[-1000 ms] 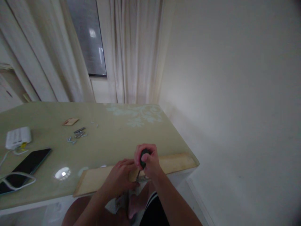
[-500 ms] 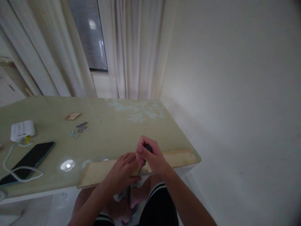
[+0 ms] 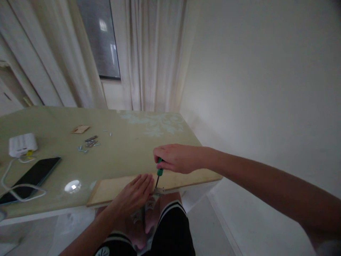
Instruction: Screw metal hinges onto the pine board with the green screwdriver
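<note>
A long pale wooden board (image 3: 183,179) lies along the front edge of the table. My left hand (image 3: 140,190) rests on the board with its fingers stretched flat together; its thumb is hidden. Above the board, my right hand (image 3: 176,158) is closed around the green handle of a screwdriver (image 3: 160,172). The screwdriver stands slightly tilted, its shaft pointing down to a small metal piece (image 3: 159,192) at the board's front edge, just right of my left fingers. Whether a screw sits under the tip is too small to tell.
On the green table (image 3: 125,149) lie several screws and small metal parts (image 3: 91,142), a small brown packet (image 3: 80,129), a phone (image 3: 34,177), a white cable (image 3: 29,185) and a white charger-like box (image 3: 23,144). A wall (image 3: 261,106) rises at the right.
My right hand has turned over and lifted, its forearm swinging out to the right, so the green handle now shows. My left hand has slid slightly left on the board.
</note>
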Available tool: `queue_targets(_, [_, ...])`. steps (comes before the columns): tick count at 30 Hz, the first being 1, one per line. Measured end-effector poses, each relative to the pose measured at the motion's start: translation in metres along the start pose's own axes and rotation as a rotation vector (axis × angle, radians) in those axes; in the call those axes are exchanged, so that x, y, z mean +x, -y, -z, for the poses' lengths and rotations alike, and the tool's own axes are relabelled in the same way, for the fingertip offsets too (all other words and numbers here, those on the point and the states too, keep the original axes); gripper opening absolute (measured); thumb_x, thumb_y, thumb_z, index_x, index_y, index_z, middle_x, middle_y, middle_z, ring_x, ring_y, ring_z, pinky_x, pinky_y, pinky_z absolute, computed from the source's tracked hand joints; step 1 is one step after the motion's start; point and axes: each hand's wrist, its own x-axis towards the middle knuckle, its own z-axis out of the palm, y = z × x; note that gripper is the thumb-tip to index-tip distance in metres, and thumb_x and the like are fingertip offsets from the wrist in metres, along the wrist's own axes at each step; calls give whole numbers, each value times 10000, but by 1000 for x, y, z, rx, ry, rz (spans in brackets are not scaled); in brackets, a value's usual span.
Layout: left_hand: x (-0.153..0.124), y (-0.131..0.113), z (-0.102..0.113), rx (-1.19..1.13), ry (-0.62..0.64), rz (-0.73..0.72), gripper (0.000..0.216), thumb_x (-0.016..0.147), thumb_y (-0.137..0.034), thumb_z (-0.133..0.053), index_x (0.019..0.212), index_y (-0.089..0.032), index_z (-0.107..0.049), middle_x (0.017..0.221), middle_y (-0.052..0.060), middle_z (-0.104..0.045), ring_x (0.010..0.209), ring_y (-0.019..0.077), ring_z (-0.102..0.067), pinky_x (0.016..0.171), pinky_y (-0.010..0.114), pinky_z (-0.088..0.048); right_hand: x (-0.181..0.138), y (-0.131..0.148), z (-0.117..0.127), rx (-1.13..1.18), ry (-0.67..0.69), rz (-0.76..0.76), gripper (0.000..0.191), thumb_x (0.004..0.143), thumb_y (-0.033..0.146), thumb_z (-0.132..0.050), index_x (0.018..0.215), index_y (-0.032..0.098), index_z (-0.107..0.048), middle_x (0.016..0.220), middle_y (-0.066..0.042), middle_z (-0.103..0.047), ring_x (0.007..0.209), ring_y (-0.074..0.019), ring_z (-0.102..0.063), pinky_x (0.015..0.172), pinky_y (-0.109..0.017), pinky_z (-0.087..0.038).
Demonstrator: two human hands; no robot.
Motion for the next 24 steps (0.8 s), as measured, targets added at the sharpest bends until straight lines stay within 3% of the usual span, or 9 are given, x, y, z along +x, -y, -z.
queue_targets(4, [5,3,5,-13,-5,-4,432,1028,-194,-551,1451,-115,-592,1447,202,-663,1335,327,-637,1144,468,-482,11,-1,11,-238,88,-311,360,1028,407,-601,787,171,-728,779,-109,-754,709,-216,-648,653,-316,-404])
queue_targets(6, [6,4,6,-10,1,-10,430,1022,-182,-556,1446,-118,-593,1441,198,-666,1337,325,-634,1146,465,-486,17,-1,11,-304,85,-385,462,1049,475,-554,745,172,-727,747,-117,-745,692,-224,-649,648,-325,-393])
queue_targets(10, [5,4,6,-39,13,-10,466,1004,-173,-592,1467,-132,-562,1464,197,-650,1359,333,-619,1164,486,-473,27,-3,11,-98,145,-39,131,1005,248,-630,965,208,-748,943,-52,-773,835,-183,-663,741,-284,-437])
queue_targets(12, [5,4,5,-45,20,-9,455,1010,-164,-580,1463,-119,-561,1459,207,-652,1360,340,-620,1159,500,-477,32,-5,13,42,154,79,117,944,153,-676,1026,207,-739,1038,-42,-773,908,-163,-658,797,-260,-453])
queue_targets(13, [5,5,6,-41,26,-10,444,1014,-161,-569,1456,-111,-566,1455,209,-655,1356,343,-623,1153,503,-482,34,-7,14,73,140,67,119,925,149,-695,1020,203,-741,1024,-41,-777,890,-162,-654,791,-258,-453])
queue_targets(15, [7,5,7,-34,38,-10,425,1019,-165,-558,1439,-104,-580,1442,210,-665,1342,344,-635,1133,496,-499,38,-10,14,17,89,-108,71,940,240,-706,911,194,-751,849,-44,-771,744,-175,-626,711,-281,-430])
queue_targets(18, [9,5,7,-26,32,-17,416,1013,-172,-569,1423,-100,-591,1423,212,-678,1315,347,-652,1100,491,-522,40,-14,11,-204,53,-372,365,1008,401,-621,726,189,-718,641,-64,-699,584,-181,-536,610,-313,-341])
queue_targets(22, [9,5,6,22,7,-49,420,1006,-182,-581,1417,-96,-590,1419,202,-682,1309,341,-652,1115,476,-507,37,-17,11,-105,104,-169,144,999,290,-634,1049,201,-736,825,-36,-771,655,-166,-562,629,-285,-357])
queue_targets(24, [8,6,6,20,-6,-47,415,1010,-190,-579,1415,-103,-588,1413,197,-685,1305,335,-653,1117,473,-499,38,-18,13,32,122,-96,196,966,255,-679,1154,201,-699,902,-18,-785,714,-150,-592,672,-254,-401])
